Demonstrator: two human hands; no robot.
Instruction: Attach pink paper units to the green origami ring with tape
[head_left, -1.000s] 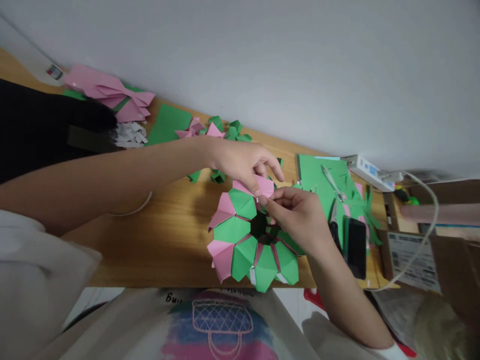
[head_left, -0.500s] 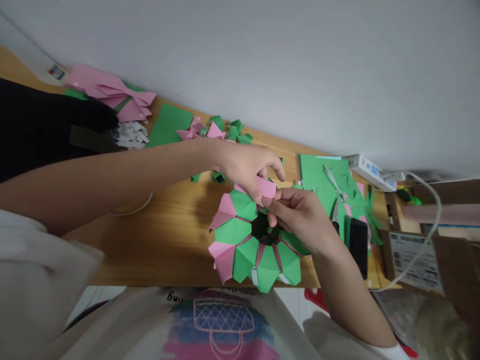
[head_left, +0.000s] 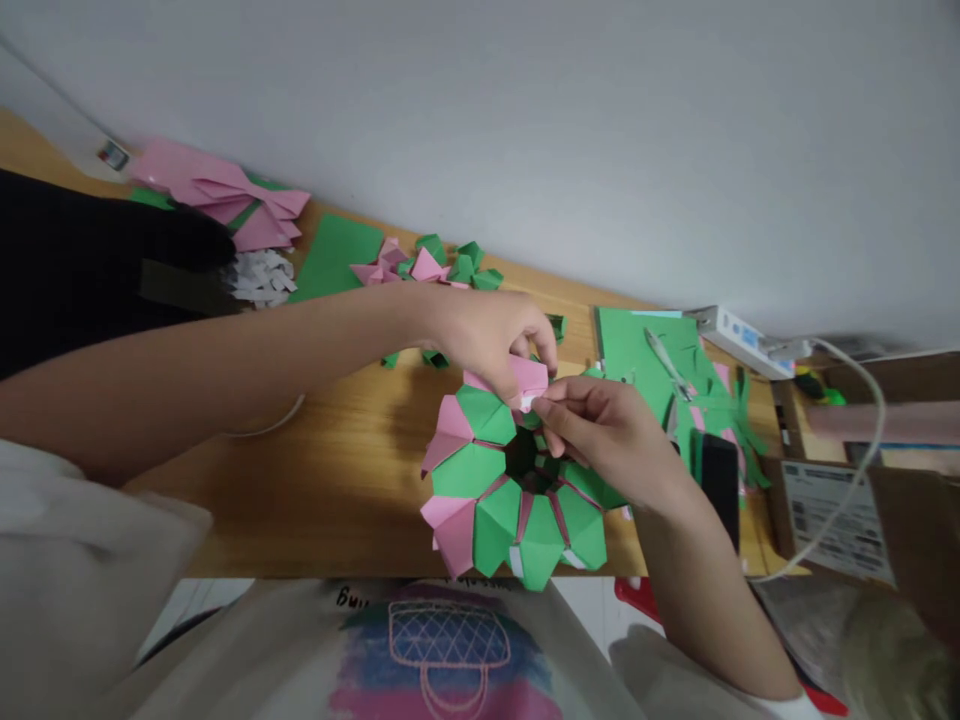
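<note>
A ring of folded green and pink paper pieces (head_left: 491, 470) hangs over the table's front edge, with a dark opening in its middle. My left hand (head_left: 499, 335) is closed on a pink piece (head_left: 531, 375) at the ring's top, its fingers curled behind and its thumb in front. From the right, my right hand (head_left: 600, 425) pinches a small white strip (head_left: 528, 401) against that pink piece, thumb and forefinger together. The fingertips of both hands nearly meet there. White strips also show on the ring's lower green pieces.
Behind my left forearm lie loose green and pink folded pieces (head_left: 429, 265) and a green sheet (head_left: 337, 255). Shredded white paper (head_left: 261, 278) is at the left. Green sheets (head_left: 637, 360), a cutter (head_left: 666, 360), a phone (head_left: 718, 485), a power strip (head_left: 742, 342) and a cardboard box (head_left: 840, 520) stand right.
The fingers of my left hand have curled in closer to the pink piece. The white strip between the hands now shows. The ring has shifted slightly in view.
</note>
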